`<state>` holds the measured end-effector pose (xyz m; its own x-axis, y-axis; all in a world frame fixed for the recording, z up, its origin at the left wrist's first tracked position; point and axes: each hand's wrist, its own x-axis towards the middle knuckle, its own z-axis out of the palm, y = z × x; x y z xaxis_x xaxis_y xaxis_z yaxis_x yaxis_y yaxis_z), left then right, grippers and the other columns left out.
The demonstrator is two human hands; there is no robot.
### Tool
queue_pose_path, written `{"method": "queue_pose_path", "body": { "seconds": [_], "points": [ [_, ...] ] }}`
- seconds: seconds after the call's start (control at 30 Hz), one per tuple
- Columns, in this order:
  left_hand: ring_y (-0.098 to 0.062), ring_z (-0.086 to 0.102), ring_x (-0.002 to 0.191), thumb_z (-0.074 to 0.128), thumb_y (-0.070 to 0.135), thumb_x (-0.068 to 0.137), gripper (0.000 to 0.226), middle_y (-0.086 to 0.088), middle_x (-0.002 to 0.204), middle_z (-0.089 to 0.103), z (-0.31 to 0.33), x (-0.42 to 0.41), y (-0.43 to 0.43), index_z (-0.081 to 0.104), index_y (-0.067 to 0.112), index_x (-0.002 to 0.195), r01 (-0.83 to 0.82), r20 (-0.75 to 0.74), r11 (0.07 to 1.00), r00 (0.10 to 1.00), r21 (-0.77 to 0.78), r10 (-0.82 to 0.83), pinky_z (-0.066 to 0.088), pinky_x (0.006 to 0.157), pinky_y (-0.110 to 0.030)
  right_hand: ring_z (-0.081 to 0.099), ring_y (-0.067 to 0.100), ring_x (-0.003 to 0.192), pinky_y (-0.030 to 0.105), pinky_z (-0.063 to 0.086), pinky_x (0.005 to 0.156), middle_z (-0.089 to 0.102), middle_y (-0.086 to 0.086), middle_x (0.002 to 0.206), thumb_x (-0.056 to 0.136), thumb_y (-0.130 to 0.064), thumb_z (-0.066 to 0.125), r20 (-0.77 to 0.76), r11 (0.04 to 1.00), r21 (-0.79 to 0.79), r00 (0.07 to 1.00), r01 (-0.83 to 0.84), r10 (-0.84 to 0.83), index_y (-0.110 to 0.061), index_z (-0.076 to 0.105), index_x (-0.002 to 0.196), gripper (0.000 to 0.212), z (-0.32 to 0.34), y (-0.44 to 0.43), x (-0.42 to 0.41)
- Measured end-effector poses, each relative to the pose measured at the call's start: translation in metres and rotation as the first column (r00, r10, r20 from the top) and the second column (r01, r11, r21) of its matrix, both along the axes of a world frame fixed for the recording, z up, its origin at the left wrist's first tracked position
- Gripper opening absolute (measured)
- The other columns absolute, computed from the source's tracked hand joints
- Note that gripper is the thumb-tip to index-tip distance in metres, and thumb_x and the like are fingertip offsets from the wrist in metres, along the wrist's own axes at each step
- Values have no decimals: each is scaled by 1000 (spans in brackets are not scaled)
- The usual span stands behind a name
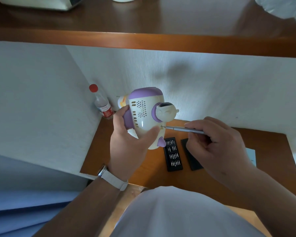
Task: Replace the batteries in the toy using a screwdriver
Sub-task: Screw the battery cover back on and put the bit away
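Note:
A white and purple toy point(144, 115) with speaker holes and a small figure's head on its side is held up above the wooden desk point(270, 151). My left hand point(130, 141) grips it from below and from the left, thumb across its lower body. My right hand point(217, 144) pinches a slim grey screwdriver point(184, 129), which lies nearly level. Its tip touches a small screw on the toy's lower right side.
An open black case of screwdriver bits point(173, 153) and its black lid point(191, 156) lie on the desk under my hands. A clear bottle with a red cap point(102, 103) stands in the left corner by the white wall. A wooden shelf point(143, 40) runs overhead.

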<state>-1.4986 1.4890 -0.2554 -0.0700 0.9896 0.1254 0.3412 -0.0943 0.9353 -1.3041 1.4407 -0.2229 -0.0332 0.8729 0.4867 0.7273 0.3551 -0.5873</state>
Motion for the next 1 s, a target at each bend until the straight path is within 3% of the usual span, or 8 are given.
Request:
{"method": "queue_pose_path", "body": {
  "seconds": [0.2, 0.4, 0.63, 1.0],
  "points": [
    [24, 49, 103, 88, 30, 72, 78, 36, 106, 47, 0, 3, 0, 33, 38, 128, 0, -33, 1000, 999, -2, -1, 51, 67, -4, 54, 13, 70, 23, 47, 54, 59, -7, 76, 91, -23, 55, 38, 990, -140, 999, 8, -2, -22, 62, 100, 12, -2, -1, 2],
    [14, 55, 105, 88, 30, 72, 77, 32, 107, 51, -1, 9, -1, 34, 38, 127, 22, -18, 1000, 1000, -11, -23, 54, 68, -7, 56, 12, 58, 20, 45, 45, 55, -9, 66, 89, -24, 57, 68, 982, -190, 998, 13, 0, -26, 54, 98, 10, 1, -6, 4],
    [27, 48, 101, 88, 28, 73, 76, 34, 106, 50, -2, 18, -2, 34, 39, 126, 35, 1, 999, 999, -19, -35, 52, 66, -4, 59, 13, 60, 41, 55, 51, 55, -15, 67, 87, -39, 48, 76, 963, -262, 996, 60, -41, -30, 53, 99, 15, 5, -9, 9],
    [27, 48, 99, 87, 30, 73, 76, 34, 105, 49, -3, 23, -2, 32, 40, 126, 37, -10, 998, 999, -41, -37, 50, 65, -3, 59, 13, 56, 32, 52, 43, 57, -11, 65, 90, -37, 52, 147, 980, -191, 989, 61, -33, -19, 62, 95, 21, 6, -9, 17]
  ]
}}
